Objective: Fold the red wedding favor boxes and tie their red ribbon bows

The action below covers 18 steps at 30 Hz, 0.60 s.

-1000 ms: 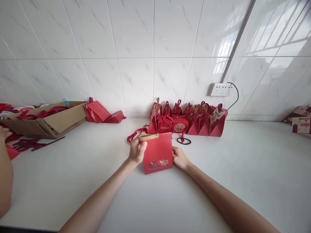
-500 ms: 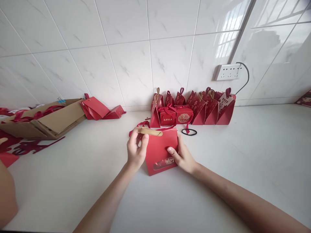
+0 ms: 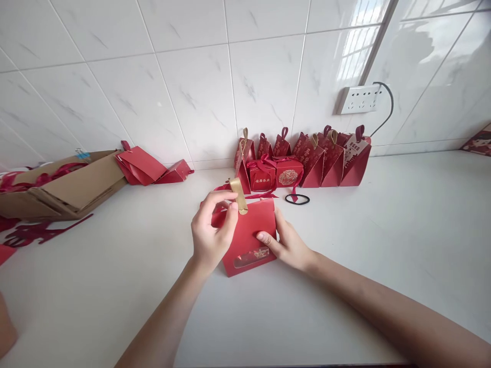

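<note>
A red gift box (image 3: 249,230) with a clear window low on its front stands on the white counter, its top edge leaning back. My right hand (image 3: 287,243) clasps the box's right side, thumb across the front and fingers behind. At the upper left of the box, my left hand (image 3: 215,225) pinches a gold ribbon loop (image 3: 239,197) between thumb and fingertips. The loop points upward from the box's top edge. Behind the left hand lies a dark red ribbon (image 3: 264,195), partly hidden.
Several finished red gift boxes (image 3: 314,163) with ribbon loops line the wall. A black hair tie (image 3: 297,199) lies before them. On the left are flat red boxes (image 3: 141,164) and a cardboard box (image 3: 76,186) of ribbons. A power strip (image 3: 358,99) hangs on the tiles.
The gold ribbon loop has swung from lying sideways to standing upright in my left hand's pinch. The right hand keeps its hold on the box. The view has shifted slightly.
</note>
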Motion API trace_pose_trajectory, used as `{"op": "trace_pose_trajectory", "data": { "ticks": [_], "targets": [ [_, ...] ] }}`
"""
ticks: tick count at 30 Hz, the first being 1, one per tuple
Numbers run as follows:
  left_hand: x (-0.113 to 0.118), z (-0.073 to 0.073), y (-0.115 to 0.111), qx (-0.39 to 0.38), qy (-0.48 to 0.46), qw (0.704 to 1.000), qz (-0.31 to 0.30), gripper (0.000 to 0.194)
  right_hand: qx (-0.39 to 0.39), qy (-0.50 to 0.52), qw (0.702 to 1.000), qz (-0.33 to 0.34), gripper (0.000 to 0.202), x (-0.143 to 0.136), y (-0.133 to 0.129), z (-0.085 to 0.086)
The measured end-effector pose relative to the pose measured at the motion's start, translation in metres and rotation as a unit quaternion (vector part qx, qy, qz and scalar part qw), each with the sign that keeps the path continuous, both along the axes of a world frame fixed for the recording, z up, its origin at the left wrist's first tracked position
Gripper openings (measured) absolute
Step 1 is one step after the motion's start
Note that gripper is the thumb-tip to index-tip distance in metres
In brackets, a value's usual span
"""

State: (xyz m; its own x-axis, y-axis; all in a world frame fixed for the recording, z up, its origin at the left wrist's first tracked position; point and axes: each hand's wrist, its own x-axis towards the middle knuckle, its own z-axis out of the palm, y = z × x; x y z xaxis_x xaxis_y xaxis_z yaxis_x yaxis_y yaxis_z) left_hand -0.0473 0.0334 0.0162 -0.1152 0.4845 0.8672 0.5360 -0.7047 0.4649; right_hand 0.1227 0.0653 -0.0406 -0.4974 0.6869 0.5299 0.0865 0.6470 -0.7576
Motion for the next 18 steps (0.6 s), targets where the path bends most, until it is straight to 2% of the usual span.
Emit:
{"op": "trace_pose_trajectory", "data": {
  "ticks": [6,9,11,14,18],
  "targets": [
    [-0.006,0.000,0.002,0.015,0.088,0.995,-0.032,0.036,0.013,0.014,1.000,0.004,0.043,0.004,0.001,0.000],
    [-0.007,-0.001,0.004,0.024,0.103,0.994,-0.037,0.042,0.096,0.079,0.991,-0.052,0.043,0.001,0.000,0.010],
    [-0.007,-0.001,0.003,0.025,0.104,0.994,-0.039,0.043,0.178,0.115,0.971,-0.106,0.040,-0.003,-0.004,0.021],
    [-0.005,-0.001,0.002,0.023,0.107,0.993,-0.046,0.045,0.286,0.091,0.942,-0.148,0.028,-0.009,-0.010,0.038],
    [-0.002,-0.001,0.000,0.031,0.118,0.992,-0.036,0.042,0.325,0.054,0.929,-0.168,0.025,-0.012,-0.012,0.043]
  ]
}}
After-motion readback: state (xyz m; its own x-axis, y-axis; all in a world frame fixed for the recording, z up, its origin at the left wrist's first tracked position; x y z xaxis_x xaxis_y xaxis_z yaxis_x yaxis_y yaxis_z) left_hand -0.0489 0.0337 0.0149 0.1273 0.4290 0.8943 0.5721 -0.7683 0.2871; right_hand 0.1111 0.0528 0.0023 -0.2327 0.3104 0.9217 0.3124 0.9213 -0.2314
